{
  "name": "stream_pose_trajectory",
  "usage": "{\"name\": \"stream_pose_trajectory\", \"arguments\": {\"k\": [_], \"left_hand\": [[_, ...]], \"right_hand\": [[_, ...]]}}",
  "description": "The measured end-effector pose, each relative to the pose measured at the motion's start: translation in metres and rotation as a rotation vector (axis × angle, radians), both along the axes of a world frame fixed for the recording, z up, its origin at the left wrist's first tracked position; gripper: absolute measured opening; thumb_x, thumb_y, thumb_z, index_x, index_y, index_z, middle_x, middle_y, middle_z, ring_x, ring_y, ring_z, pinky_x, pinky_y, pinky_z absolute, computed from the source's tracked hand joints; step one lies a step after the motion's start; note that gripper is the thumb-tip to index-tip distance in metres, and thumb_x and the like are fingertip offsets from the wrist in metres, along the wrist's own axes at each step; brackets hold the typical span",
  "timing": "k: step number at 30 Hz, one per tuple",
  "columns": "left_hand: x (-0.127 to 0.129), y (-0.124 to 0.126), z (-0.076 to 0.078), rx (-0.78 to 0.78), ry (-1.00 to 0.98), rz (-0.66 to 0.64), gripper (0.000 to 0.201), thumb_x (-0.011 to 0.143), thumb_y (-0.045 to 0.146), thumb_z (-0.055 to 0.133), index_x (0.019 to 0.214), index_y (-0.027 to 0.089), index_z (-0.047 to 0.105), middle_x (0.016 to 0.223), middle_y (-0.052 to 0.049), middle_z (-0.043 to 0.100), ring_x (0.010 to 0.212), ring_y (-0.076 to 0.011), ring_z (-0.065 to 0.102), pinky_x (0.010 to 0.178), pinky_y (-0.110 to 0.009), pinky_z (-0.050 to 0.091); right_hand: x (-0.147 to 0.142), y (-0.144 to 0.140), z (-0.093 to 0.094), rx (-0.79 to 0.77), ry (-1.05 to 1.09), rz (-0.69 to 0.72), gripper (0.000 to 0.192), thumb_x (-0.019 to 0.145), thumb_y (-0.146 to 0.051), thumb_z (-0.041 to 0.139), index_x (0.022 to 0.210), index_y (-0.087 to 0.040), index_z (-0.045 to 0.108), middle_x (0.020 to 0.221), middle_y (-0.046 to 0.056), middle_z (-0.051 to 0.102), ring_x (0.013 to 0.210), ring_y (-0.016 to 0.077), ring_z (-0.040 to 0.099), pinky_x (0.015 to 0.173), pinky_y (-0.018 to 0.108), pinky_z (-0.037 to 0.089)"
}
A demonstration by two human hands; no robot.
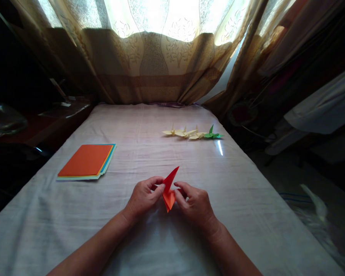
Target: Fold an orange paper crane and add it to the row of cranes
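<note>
A partly folded piece of orange paper [169, 188] is held just above the cloth-covered table [149, 134], one pointed tip sticking up and away from me. My left hand [143, 197] pinches its left side between thumb and fingers. From the other side, my right hand [194, 204] grips its right edge. Both hands meet at the paper near the table's front middle.
A stack of coloured paper sheets [87, 161], orange on top, lies at the left. A row of folded paper cranes, yellow ones [185, 133] and a green one [213, 134], stands at the far right. Curtains [158, 57] hang behind the table; dark clutter flanks both sides.
</note>
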State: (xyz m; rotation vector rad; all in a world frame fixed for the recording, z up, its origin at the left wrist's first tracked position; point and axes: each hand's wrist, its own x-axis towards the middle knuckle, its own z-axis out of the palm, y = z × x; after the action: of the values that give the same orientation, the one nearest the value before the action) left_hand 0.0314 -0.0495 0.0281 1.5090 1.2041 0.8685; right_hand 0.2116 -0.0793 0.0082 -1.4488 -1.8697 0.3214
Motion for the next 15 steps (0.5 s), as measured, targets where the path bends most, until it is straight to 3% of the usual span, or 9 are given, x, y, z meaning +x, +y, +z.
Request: {"name": "stream_pose_trajectory", "arguments": {"k": [7, 15], "left_hand": [[0.002, 0.000, -0.001, -0.266, -0.123, -0.021, 0.049, 0.071, 0.055, 0.070, 0.100, 0.016, 0.072, 0.086, -0.007, 0.073, 0.074, -0.0200, 0.067, 0.053, -0.022, 0.050], [0.004, -0.003, -0.008, -0.207, -0.131, -0.078, 0.049, 0.073, 0.055, 0.072, 0.102, 0.015, 0.071, 0.079, -0.007, 0.073, 0.061, -0.0147, 0.063, 0.055, -0.023, 0.045]], "right_hand": [[-0.006, -0.001, 0.006, 0.037, 0.126, 0.055, 0.019, 0.090, -0.021, 0.052, 0.091, -0.022, 0.071, 0.082, 0.003, 0.076, 0.070, 0.0154, 0.071, 0.065, 0.022, 0.050], [-0.008, -0.003, 0.011, -0.040, 0.183, 0.028, 0.015, 0.088, -0.030, 0.055, 0.096, -0.022, 0.066, 0.077, 0.001, 0.075, 0.060, 0.0132, 0.068, 0.057, 0.021, 0.049]]}}
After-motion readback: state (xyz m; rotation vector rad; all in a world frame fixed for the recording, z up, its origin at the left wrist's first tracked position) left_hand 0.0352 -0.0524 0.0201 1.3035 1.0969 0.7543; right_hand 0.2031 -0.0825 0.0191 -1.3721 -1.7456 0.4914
